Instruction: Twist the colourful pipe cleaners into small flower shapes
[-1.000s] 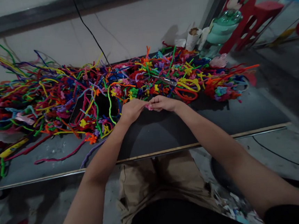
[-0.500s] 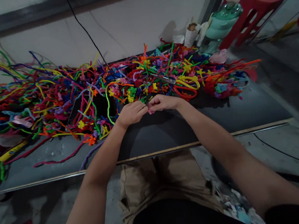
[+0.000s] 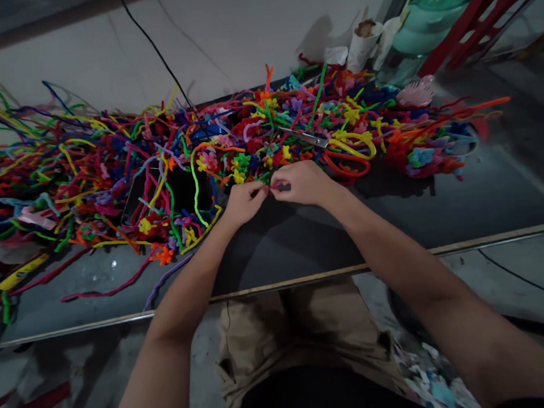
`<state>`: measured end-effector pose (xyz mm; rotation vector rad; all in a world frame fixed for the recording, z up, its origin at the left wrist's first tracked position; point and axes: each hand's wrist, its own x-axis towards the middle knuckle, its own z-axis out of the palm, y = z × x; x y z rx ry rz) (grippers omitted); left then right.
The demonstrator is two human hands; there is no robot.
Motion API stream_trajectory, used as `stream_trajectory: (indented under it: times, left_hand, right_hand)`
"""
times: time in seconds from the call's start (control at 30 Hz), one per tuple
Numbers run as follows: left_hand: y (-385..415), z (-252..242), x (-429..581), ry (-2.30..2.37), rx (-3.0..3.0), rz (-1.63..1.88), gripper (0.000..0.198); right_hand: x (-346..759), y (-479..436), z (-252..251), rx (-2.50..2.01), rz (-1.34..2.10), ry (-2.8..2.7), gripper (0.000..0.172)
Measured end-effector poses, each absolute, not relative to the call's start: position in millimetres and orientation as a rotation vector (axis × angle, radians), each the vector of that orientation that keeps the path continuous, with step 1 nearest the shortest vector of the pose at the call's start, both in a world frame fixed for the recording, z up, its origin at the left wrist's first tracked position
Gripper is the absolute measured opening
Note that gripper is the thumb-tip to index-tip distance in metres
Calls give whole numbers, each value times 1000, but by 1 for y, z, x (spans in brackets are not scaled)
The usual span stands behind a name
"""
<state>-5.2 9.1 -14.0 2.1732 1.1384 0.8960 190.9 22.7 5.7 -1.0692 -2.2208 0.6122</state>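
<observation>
Over the front of the dark table, my two hands meet at the fingertips. My right hand is closed in a pinch on a small pink pipe cleaner piece, mostly covered by the fingers. My left hand pinches at the same spot, thumb and finger together; its end of the piece is hardly visible. Just beyond the hands lies a heap of coloured pipe cleaners, some bent into small flower shapes. Scissors with yellow and orange handles rest on the heap, right of my right hand.
At the back right stand a paper cup and a green-lidded clear bottle. A pink shell-shaped piece lies near them. A black phone-like slab is partly buried left. A black cable hangs down the wall. Scraps lie below the table.
My right hand has turned and lifted slightly, and the pink piece now shows inside its fingers. My left hand has shifted a little right. The view has also moved slightly.
</observation>
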Motion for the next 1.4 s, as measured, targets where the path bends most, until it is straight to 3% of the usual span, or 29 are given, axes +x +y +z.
stream_trajectory:
  times: [0.23,0.43,0.77,1.03,1.4]
  left_hand:
    - [15,-15,-6,1190,1893,1207,27]
    - [15,-15,-4,1157,1650,1192,32]
    - [11,-20,13,950,965,1227,36]
    - [16,-15,-5,1059,1358,1147,43]
    - [17,-25,2,1014,1356,1235,51]
  right_hand:
    - [185,28,-9,-1028,854,-1897,27]
    - [181,28,-12,-1091,866,-1860,21]
    - [157,17,-12,-1202,529,-1666,16]
    - [169,26,-21,-1048,546,-1860,15]
    - [166,30,-28,-970,1035,-1614,25]
